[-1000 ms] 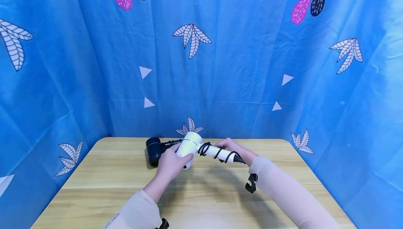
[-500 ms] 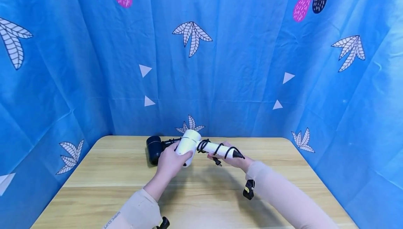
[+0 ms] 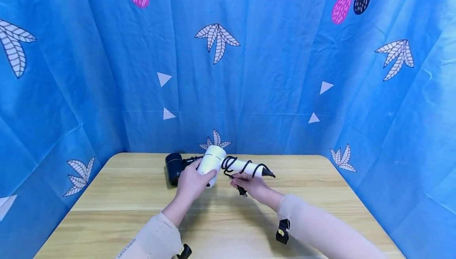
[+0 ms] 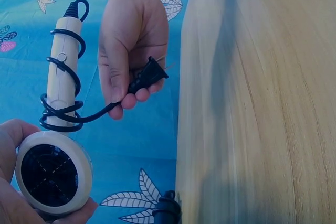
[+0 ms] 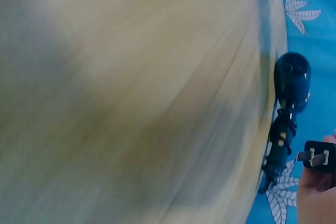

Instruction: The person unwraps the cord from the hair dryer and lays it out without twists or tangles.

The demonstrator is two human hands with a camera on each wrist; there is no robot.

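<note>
My left hand [image 3: 192, 179] grips the barrel of a white hair dryer [image 3: 214, 158], holding it up above the table. Its handle points right, with a black cord [image 4: 66, 66] coiled round it. Below the handle, my right hand [image 3: 254, 185] pinches the cord's end just behind the black plug [image 4: 149, 75]. From the plug a short free length of cord runs back to the coils. In the right wrist view the plug's metal prongs show at the right edge, and most of that hand is out of frame.
A black hair dryer [image 3: 174, 169] lies at the back of the wooden table [image 3: 142, 219], left of the white one, its cord wrapped round its handle. Blue patterned curtains [image 3: 228, 92] enclose the table at the back and sides.
My right hand has come from behind the handle to below and in front of it, drawing the plug end of the cord along. The left hand keeps its grip with hardly any movement.
</note>
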